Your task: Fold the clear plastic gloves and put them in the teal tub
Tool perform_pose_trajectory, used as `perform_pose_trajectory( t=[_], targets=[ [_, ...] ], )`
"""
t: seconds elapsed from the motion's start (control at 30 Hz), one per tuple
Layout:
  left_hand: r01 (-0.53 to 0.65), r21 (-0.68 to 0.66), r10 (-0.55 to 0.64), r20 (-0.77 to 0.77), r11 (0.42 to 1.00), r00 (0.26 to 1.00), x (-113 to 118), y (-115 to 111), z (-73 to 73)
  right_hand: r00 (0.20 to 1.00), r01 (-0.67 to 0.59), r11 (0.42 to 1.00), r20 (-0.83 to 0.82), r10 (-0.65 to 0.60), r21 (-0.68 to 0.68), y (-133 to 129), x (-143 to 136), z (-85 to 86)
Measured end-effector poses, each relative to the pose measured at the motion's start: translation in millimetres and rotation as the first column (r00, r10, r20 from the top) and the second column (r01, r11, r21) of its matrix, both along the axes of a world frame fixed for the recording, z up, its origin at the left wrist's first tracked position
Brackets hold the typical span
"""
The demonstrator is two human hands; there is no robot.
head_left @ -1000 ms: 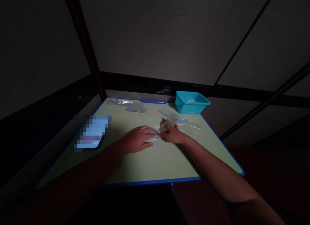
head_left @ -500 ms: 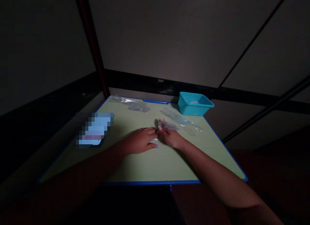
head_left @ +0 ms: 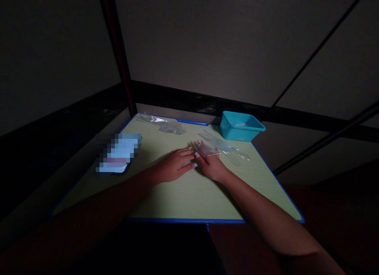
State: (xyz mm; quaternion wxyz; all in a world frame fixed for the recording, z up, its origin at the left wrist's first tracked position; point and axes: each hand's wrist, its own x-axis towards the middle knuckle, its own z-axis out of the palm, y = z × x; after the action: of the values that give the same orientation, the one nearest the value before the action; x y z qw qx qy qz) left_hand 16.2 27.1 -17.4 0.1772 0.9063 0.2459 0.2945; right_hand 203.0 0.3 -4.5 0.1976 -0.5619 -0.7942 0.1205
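Note:
A small clear plastic bag [head_left: 209, 149] lies across the fingers of my right hand [head_left: 212, 167], which is turned palm up with its thumb pressed to the bag's near edge. My left hand [head_left: 174, 165] is just to the left, palm down, fingers stretched out and thumb apart. Its fingertips come close to my right thumb; whether they touch the bag I cannot tell. Beyond my right hand, more clear plastic bags [head_left: 233, 148] are spread on the table [head_left: 183, 200].
A turquoise plastic basket [head_left: 242, 133] stands at the far right corner. Crumpled clear bags [head_left: 171, 128] lie along the back edge. On the left is a phone [head_left: 120, 152] with a lit, blurred screen. Walls rise behind and to the left of the table.
My right hand has turned palm up, bringing the clear bag into view over its fingers. My left hand's fingers have straightened, and the shiny plastic under them no longer shows. The view has shifted slightly.

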Motion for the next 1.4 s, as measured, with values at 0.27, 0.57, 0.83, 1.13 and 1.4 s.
perform_pose_trajectory(
  t=[0.27, 0.57, 0.83, 1.13, 1.4],
  targets=[
    [-0.177, -0.849, 0.52, 0.129, 0.498, 0.844, -4, 15, 23.5, 0.995, -0.024, 0.998, 0.101, 0.019, 0.051, -1, -8, -4.6],
    [-0.041, -0.963, 0.431, 0.081, 0.268, 0.898, -9, 8, 36.6, 0.961, -0.125, 0.988, 0.257, 0.097, 0.093, -6, -14, -7.3],
    [-0.008, -0.897, 0.318, 0.148, 0.443, 0.937, -6, 5, 32.1, 0.926, -0.166, 0.986, 0.346, 0.152, 0.012, -5, -14, -5.8],
    [0.084, -0.909, 0.215, 0.185, 0.409, 0.959, -10, 12, 21.9, 0.916, -0.194, 0.981, 0.361, 0.177, 0.012, -5, -14, -8.8],
    [0.004, -0.949, 0.255, 0.089, 0.315, 0.963, -12, 13, 26.8, 0.907, -0.206, 0.978, 0.367, 0.208, -0.047, -4, -14, -6.9]
  ],
)
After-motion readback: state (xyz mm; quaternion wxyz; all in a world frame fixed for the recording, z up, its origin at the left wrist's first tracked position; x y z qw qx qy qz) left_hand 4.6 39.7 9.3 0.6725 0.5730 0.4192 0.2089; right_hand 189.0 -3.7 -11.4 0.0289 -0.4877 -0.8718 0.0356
